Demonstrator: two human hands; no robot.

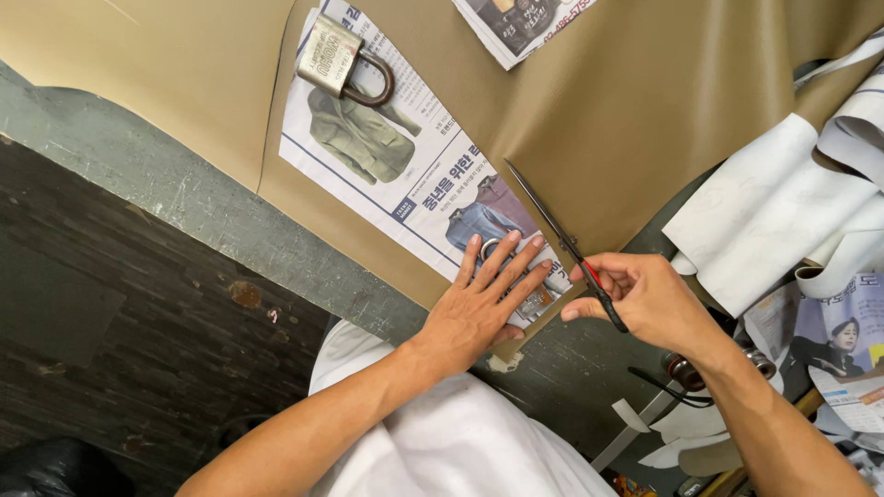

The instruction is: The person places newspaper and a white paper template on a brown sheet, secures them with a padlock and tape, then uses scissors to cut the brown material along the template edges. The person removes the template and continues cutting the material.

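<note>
left hand [479,308] flat on newspaper pattern [405,156], right hand [645,299] gripping scissors [562,244]

padlock [337,61] blocks far end (paper rolls [783,202] right)

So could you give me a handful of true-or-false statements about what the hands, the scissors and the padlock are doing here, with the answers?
1. The right hand holds a pair of scissors. True.
2. The left hand is lifted clear of the newspaper pattern. False: it lies flat on the pattern's near end, fingers spread.
3. A metal padlock sits on the far end of the newspaper pattern. True.
4. The scissors point toward the person's body. False: the blades point away, along the pattern's edge over the tan sheet.
5. The padlock sits right beside the left hand. False: it is at the pattern's opposite end.
</note>
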